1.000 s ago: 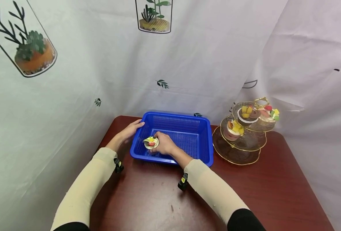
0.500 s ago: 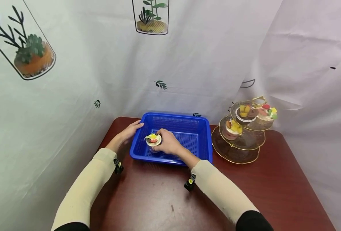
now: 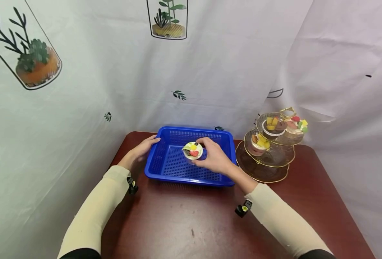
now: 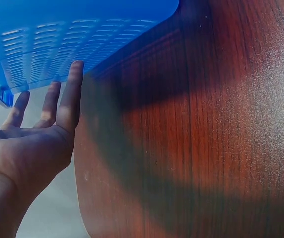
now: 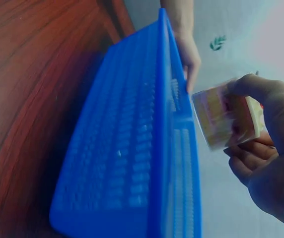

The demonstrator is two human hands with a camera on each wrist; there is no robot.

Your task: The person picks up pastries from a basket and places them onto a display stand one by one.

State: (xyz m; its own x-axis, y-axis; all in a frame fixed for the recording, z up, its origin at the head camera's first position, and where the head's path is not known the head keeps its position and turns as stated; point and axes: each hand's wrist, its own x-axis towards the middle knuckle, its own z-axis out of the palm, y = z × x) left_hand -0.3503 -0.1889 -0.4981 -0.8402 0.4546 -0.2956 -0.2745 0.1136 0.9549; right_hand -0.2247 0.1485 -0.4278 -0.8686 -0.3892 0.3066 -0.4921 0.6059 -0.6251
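A dark red table [image 3: 184, 223] stands against a white curtain [image 3: 113, 72] printed with potted plants. At the far middle of the table sits a blue basket [image 3: 224, 138] with slotted walls and floor. To its right, near the table's back corner, is a three-tier glass stand [image 3: 262, 172] with gold rims; dessert cups with yellow and red fruit pieces sit on its middle and top tiers, while the bottom tier shows bare glass.

The left hand [image 3: 143, 147] rests against the basket's left outer wall near the far corner, fingers straight and close together, laid flat on the plastic; the left wrist view shows the fingers [image 4: 70, 94] extended along the wall with nothing gripped. The right hand [image 3: 215, 158] is raised over the basket's middle, thumb and fingers curled round the side of a cup [image 3: 192, 150]. The cup is a small clear dessert cup with a cream top carrying yellow, red and green pieces. It is held upright above the basket floor, clear of the walls. In the right wrist view the cup [image 5: 226, 121] shows layered filling, with the fingers [image 5: 251, 158] wrapped under it
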